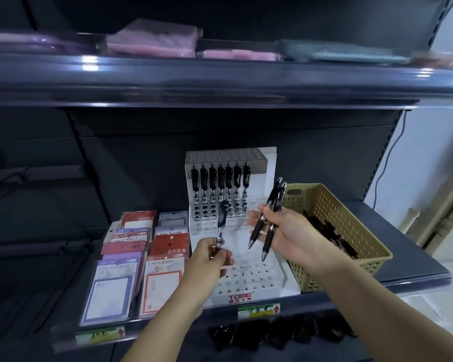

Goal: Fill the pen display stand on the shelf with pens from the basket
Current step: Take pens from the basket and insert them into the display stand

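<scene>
Pinches one pen (222, 218) by its lower end w/ left hand (209, 259), long axis near vertical, clip end up, in front of display stand (249, 286) on shelf (416, 257). Grips two pens (274, 197) in right hand (285, 231), tips down-left, clickers up-right, beside basket (351, 218).

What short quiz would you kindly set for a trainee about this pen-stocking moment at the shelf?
1. True or false: the basket stands to the left of the display stand.
2. Multiple choice: how many loose pens does the right hand grip? A one, B two, C four.
3. Short answer: how many stocked pens stand in the display stand's filled row?

Key: 1 false, it stands to the right; 2 B; 3 seven.
</scene>
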Available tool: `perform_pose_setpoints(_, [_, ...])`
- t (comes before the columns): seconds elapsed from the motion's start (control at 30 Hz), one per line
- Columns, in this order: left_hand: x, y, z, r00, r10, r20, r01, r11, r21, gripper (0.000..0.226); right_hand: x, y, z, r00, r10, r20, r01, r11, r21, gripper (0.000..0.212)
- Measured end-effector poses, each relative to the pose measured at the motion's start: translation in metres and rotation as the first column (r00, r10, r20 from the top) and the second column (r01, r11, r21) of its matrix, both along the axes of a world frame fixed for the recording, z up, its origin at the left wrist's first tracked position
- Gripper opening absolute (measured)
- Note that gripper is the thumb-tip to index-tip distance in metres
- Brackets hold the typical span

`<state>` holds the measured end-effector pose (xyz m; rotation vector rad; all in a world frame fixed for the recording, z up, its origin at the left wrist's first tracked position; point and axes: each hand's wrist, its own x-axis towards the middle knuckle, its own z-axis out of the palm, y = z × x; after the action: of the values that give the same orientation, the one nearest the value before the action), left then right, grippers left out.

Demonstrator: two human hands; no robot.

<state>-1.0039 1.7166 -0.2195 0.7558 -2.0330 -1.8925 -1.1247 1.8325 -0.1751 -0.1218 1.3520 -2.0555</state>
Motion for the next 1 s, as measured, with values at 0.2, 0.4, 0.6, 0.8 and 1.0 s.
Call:
perform_pose_setpoints(0.2, [0.005,0.004,0.008,1.0,-0.012,-0.009,0.01,0.993,-0.114,0.011,0.029,-0.019,-0.01,0.994,0.101,-0.028,-0.1,0.995,0.027,0.01])
perform_pose_setpoints(0.4, [0.012,0.003,0.008,0.995,-0.029,-0.1,0.016,0.991,-0.13,0.016,0.042,-0.025,-0.006,0.979,0.192,-0.063,-0.189,0.98,0.055,0.016])
perform_pose_setpoints(0.6, [0.018,-0.003,0.007,0.996,-0.035,-0.081,0.022,0.988,-0.154,0.014,0.032,-0.027,-0.002,0.977,0.051,-0.207,-0.009,0.98,0.2,0.01])
perform_pose_setpoints(0.8, [0.016,-0.005,-0.001,0.995,-0.084,-0.055,0.071,0.976,-0.204,0.014,0.027,-0.02,0.001,0.944,0.086,-0.318,0.0,0.965,0.262,0.013])
perform_pose_setpoints(1.0, [0.013,-0.009,-0.001,0.996,0.034,-0.078,-0.054,0.961,-0.27,0.026,0.01,-0.01,0.018,0.891,0.029,-0.452,0.113,0.952,0.284,0.006])
